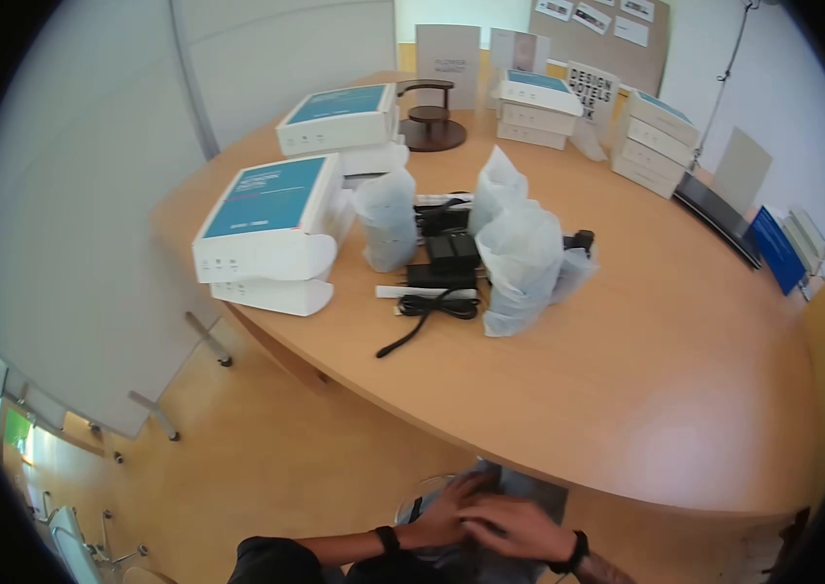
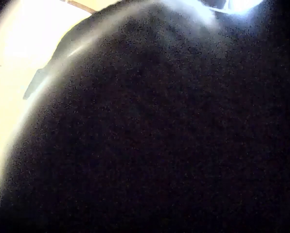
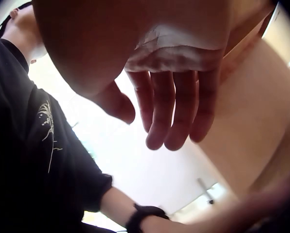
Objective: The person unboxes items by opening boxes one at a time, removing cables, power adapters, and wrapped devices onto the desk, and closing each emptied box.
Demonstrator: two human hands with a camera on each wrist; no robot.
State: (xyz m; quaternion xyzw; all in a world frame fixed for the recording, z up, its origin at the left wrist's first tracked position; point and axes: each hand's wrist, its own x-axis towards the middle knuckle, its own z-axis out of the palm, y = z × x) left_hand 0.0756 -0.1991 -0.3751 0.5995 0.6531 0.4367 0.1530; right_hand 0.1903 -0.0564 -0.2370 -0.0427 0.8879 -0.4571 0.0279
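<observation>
Both hands are low in the head view, below the table's front edge. The left hand [image 1: 444,516] lies at the person's lap, fingers extended. Over its fingers rests the right hand [image 1: 520,528]; the right wrist view shows this hand [image 3: 169,63] from the palm side, its fingers [image 3: 184,111] relaxed and slightly bent, holding nothing. The left wrist view is almost wholly dark, and that hand cannot be made out there. Nearest on the table [image 1: 627,419] are a coiled black cable [image 1: 440,306], black power adapters [image 1: 452,251] and white wrapped items [image 1: 520,268].
White boxes with blue lids [image 1: 267,200] stand stacked at the left; more boxes [image 1: 534,107] stand at the back and right. A dark round stand [image 1: 432,134] is behind. A dark flat device [image 1: 716,219] and blue book [image 1: 775,250] lie near the right edge.
</observation>
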